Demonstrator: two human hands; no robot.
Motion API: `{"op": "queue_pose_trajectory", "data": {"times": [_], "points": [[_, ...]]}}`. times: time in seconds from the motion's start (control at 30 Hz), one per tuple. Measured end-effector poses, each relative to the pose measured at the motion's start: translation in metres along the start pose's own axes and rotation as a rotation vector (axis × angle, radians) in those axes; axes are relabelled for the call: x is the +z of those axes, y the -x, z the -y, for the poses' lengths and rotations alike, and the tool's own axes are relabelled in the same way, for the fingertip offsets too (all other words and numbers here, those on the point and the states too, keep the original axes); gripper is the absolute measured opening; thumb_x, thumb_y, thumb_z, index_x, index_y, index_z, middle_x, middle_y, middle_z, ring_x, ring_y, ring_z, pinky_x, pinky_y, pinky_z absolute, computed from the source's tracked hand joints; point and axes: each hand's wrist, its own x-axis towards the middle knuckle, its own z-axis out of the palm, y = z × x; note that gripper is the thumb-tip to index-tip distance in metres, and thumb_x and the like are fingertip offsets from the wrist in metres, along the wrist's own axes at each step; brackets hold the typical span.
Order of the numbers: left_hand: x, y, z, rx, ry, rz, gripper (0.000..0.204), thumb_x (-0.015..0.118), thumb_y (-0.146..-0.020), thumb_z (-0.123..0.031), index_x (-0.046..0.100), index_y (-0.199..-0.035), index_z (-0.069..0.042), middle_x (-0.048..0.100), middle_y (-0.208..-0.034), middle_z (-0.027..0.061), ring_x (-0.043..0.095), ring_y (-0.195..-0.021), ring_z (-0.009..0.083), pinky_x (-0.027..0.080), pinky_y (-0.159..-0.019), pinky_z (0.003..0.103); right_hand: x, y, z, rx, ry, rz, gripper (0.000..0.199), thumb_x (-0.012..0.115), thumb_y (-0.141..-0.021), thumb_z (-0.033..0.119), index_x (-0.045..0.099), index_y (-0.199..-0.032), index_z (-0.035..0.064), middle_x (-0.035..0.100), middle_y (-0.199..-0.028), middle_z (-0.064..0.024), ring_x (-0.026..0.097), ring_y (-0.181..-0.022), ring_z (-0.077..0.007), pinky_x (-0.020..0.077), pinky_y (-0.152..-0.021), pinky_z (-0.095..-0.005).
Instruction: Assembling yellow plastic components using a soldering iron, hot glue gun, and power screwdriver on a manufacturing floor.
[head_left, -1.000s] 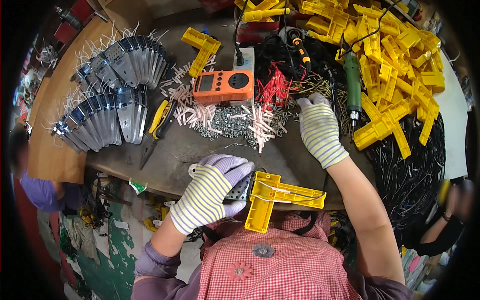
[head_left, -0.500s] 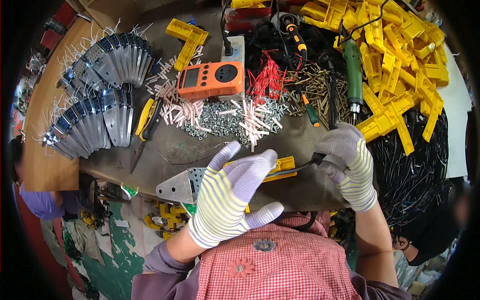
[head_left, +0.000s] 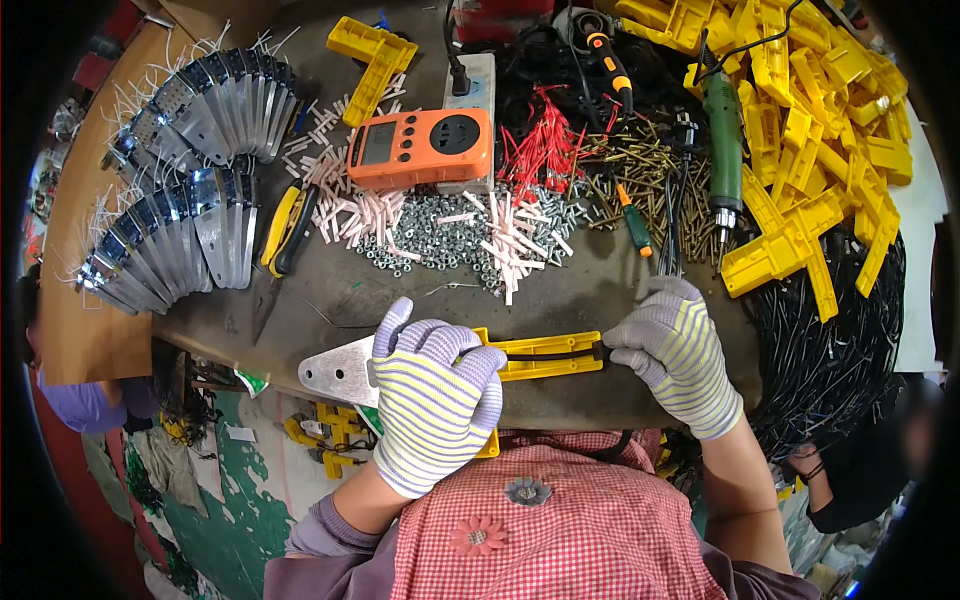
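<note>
Right, starting at the far left, two fanned rows of silver metal blades with white wire ends (head_left: 215,240) stand on the bench. Next to them come long-nosed pliers with yellow-and-black handles (head_left: 286,230), nose toward the bench's near edge. Just below, a tapering silver metal plate with round holes (head_left: 335,372) pokes out from under the left hand in a striped knit glove (head_left: 435,405). That hand is spread across the work, one finger raised, the thumb and forefinger narrow and close together; whether they grip anything, I cannot tell.

Beneath it, at the bench's near edge, sits the yellow plastic housing with an open channel (head_left: 550,367), its long arm reaching right. Behind lie pale pink tubes, grey nuts and an orange box-shaped meter with a screen and a socket (head_left: 420,148), then a tangle of thin red wires (head_left: 545,150).

Along the channel runs a slim black cable (head_left: 550,355), and at its right end the right hand in a matching striped glove (head_left: 675,360) pinches it, fingertips tight together. Above that hand lies a small green-and-orange screwdriver (head_left: 635,225), then a green power screwdriver (head_left: 723,140), and finally heaped yellow plastic housings (head_left: 820,130) at the far right.
</note>
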Motion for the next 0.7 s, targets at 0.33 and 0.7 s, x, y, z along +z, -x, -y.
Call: {"op": "queue_pose_trajectory", "data": {"times": [0.33, 0.7], "points": [[-0.002, -0.010, 0.001, 0.027, -0.045, 0.119, 0.022, 0.070, -0.066, -0.010, 0.069, -0.087, -0.017, 0.058, -0.094, 0.0050, 0.057, -0.091, 0.0272, 0.036, -0.105, 0.054, -0.002, -0.002, 0.017, -0.088, 0.273, 0.005, 0.015, 0.071, -0.067, 0.016, 0.067, -0.082, 0.0147, 0.060, -0.080, 0.0010, 0.061, -0.082, -0.0218, 0.0501, -0.085, -0.0437], [-0.022, 0.022, -0.007, 0.146, -0.181, 0.016, 0.026, 0.076, -0.065, -0.026, 0.070, -0.089, -0.016, 0.060, -0.095, 0.0014, 0.060, -0.098, 0.0254, 0.027, -0.110, 0.060, 0.039, -0.029, 0.053, -0.007, -0.104, 0.200, 0.018, 0.067, -0.083, 0.019, 0.067, -0.096, 0.0060, 0.060, -0.093, -0.0097, 0.062, -0.087, -0.0289, 0.0525, -0.074, -0.0403]]}}
